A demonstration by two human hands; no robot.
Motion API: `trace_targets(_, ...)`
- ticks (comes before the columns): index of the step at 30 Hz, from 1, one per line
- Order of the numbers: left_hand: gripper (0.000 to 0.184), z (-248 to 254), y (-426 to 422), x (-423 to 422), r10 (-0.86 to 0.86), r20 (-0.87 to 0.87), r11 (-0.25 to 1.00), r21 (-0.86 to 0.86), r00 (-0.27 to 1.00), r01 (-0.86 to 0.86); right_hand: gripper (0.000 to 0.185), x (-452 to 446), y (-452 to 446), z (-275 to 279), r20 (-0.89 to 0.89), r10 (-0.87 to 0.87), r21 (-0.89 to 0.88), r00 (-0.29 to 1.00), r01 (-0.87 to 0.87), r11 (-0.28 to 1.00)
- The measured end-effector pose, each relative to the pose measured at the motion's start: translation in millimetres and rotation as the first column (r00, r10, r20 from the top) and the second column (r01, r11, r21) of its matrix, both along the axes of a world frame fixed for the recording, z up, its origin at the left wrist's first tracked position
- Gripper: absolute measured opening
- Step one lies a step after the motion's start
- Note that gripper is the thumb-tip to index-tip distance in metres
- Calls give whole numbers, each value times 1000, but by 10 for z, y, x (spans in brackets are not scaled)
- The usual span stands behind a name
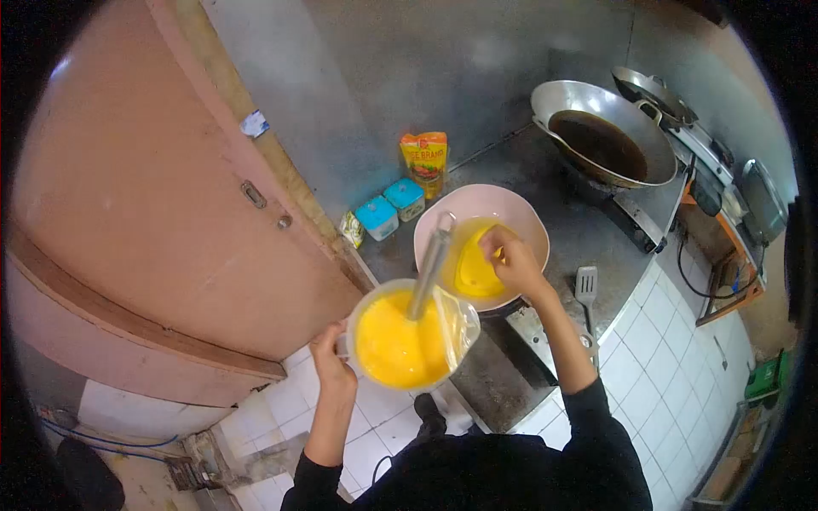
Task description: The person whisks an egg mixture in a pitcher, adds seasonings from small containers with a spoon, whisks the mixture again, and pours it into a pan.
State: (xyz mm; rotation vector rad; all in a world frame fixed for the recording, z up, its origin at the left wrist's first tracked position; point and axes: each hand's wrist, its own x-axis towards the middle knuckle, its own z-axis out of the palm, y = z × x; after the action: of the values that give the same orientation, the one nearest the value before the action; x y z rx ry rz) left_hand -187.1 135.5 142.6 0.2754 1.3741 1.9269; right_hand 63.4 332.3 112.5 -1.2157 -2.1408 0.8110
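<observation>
My left hand (332,356) is closed at the side of a translucent plastic jug (348,311) and holds it up in front of me. Beaten egg (396,345) fills much of the jug. A metal-handled utensil, perhaps a whisk (431,264), leans in it with its lower end hidden, and clear plastic (458,328) covers the right side. Over the pink pan (434,204), my right hand (514,262) has its fingers curled together; whatever they hold, if anything, is hidden. Below those fingers a bright yellow shape (477,272), perhaps egg, lies in the pan's pale liquid.
A large wok (554,98) of dark oil stands on the burner at back right. A slotted turner (586,285) lies right of the pan. Two blue-lidded tubs (377,217) and a yellow pouch (424,157) stand by the wall. A door (162,187) is at left.
</observation>
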Motion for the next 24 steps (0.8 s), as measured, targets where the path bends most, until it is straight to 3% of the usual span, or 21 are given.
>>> trace_targets(1, 9, -108, -31, 43, 5, 9, 1000, -4, 1000, -5, 29, 33, -173, 30, -276, 138, 62, 951, -126, 990)
trace_targets(2, 8, -281, -71, 73, -35, -12, 999, -1, 999, 35, 29, 42, -337, 112, -267, 141, 52, 953, -132, 990)
trace_targets(4, 10, -518, -173, 130, -141, -47, 989, -51, 989, 139, 28, 5, -711, 282, -695, 142, -272, 705, -441, 856)
trace_targets(7, 12, -853, -197, 398, -136, -28, 989, -65, 990, 134, 28, 6, -1148, 276, -663, 86, -373, 743, -429, 823)
trace_targets(8, 12, -958, -213, 466, -207, 7, 978, -23, 978, 207, 25, 24, -1262, 214, -591, 11, -377, 806, -288, 880)
trace_targets(9, 12, -1050, -210, 551, -222, 20, 974, -30, 975, 223, 25, 78, -1355, 129, -582, -7, -388, 813, -270, 881)
trace_targets(11, 15, -1219, -193, 697, -343, 37, 939, 48, 939, 341, 22, 188, -1510, -63, -399, -55, -258, 915, -55, 964)
trace_targets(12, 17, -1311, -196, 710, -491, 11, 871, 39, 871, 490, 21, 234, -1586, -127, -360, -45, -157, 932, -13, 988)
trace_targets(13, 20, -1475, -184, 769, -522, -44, 853, -10, 852, 523, 21, 269, -1644, -127, -354, -59, -162, 933, 1, 987)
trace_targets(16, 22, -1784, -131, 937, -608, 7, 794, -7, 794, 608, 25, 372, -1796, -166, -286, -9, -146, 958, -34, 989)
trace_targets(18, 28, -1892, -86, 1015, -737, 50, 671, -66, 674, 738, 25, 413, -1854, -224, -248, -22, -113, 968, -7, 994)
trace_targets(22, 28, -1996, 65, 1134, -734, 117, 651, -162, 669, 742, 26, 464, -1917, -259, -158, -60, -67, 986, 50, 997)
trace_targets(24, 25, -1985, 154, 1120, -845, 61, 518, -150, 531, 842, 26, 457, -1936, -277, -126, -88, -65, 988, 80, 995)
